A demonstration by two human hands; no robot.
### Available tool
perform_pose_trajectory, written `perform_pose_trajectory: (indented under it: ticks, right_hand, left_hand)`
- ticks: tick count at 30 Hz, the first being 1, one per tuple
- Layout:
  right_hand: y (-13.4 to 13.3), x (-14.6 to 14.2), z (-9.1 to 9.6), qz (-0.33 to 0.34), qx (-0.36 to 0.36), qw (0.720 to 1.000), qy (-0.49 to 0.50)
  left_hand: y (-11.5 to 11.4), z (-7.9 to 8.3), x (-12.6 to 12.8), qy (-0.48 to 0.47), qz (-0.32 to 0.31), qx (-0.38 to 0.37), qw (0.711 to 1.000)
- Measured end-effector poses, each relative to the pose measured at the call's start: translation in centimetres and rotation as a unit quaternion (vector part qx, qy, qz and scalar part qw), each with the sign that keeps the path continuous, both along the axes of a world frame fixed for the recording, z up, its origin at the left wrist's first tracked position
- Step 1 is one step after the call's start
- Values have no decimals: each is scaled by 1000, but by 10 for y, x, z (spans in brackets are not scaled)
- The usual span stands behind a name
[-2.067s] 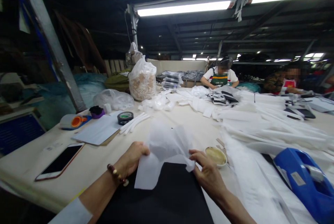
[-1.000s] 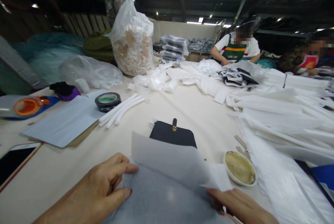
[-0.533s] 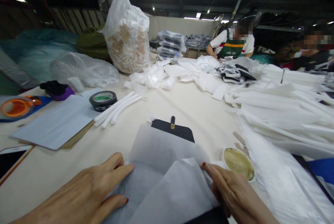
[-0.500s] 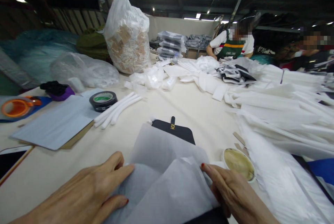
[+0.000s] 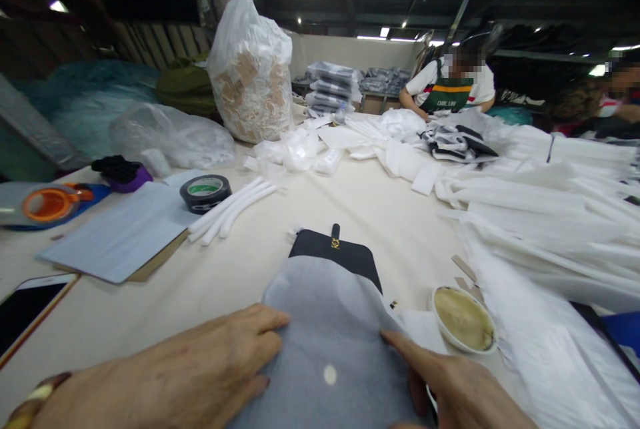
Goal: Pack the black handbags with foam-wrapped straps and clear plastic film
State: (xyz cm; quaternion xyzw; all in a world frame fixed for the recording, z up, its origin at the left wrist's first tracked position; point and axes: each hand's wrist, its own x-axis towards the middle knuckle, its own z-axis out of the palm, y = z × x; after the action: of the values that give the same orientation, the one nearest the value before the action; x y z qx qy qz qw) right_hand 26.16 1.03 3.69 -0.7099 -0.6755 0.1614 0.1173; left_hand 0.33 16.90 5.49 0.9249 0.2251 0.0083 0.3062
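Observation:
A sheet of thin, pale grey-white tissue paper [image 5: 335, 309] lies over a black leather-like bag [image 5: 345, 257]. The bag's far end sticks out, with a short strap tab and a gold-coloured clasp [image 5: 335, 242]. A small white round spot shows on the paper. My left hand [image 5: 200, 362] is at the sheet's left edge, fingers bent and closed on the paper, thumb lower down. At the right edge my right hand [image 5: 440, 375] holds the paper, index finger on top and other fingers partly hidden below. The bag's near part is covered.
A bowl of yellowish paste [image 5: 464, 319] stands right of my right hand. White foam sheets [image 5: 545, 215] pile up on the right. Leftward lie white foam rods [image 5: 233, 210], black tape [image 5: 205, 193], grey-blue sheets [image 5: 120, 235] and a phone [image 5: 33, 309]. A co-worker [image 5: 447, 82] stands across the table.
The loose, folded tissue paper has been laid flatter over the bag, and the white spot now shows. My left hand has shifted right along with the sheet, its fingers closer together.

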Motion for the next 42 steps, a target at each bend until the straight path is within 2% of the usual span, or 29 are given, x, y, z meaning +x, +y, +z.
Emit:
perform_pose_trajectory:
  ticks: [4,8,11,13,17,21,24,27,32,37,42]
  right_hand:
    - [7,-10,-10,14,143,981,-134]
    - [19,-22,-23,11,204,950,-237]
    - [25,-26,-25,18,215,945,-244]
    - [28,-26,-24,35,208,952,-223]
    - [29,-19,-30,82,193,965,-154]
    - [27,-10,-34,75,122,983,-113]
    - [31,-7,-26,63,9,996,-57]
    - [38,-5,-15,30,-81,996,22]
    - [48,2,-13,-24,-130,986,102]
    - [52,3,-15,-47,-147,981,121]
    - [60,4,-8,-79,-179,972,133]
  left_hand:
    - [5,4,25,50,-4,-19,999]
    - [6,-10,40,60,2,62,996]
    - [5,-22,41,72,-42,128,988]
    - [5,-24,41,75,-66,144,985]
    - [10,-20,41,78,-79,106,988]
    - [19,-13,40,78,-64,23,995]
    - [27,-11,42,91,-47,-23,994]
    - [37,-12,44,102,-35,-74,991]
    - [48,-16,49,91,-24,-115,989]
    - [52,-18,53,92,-19,-146,985]
    - [57,-15,59,109,-25,-158,981]
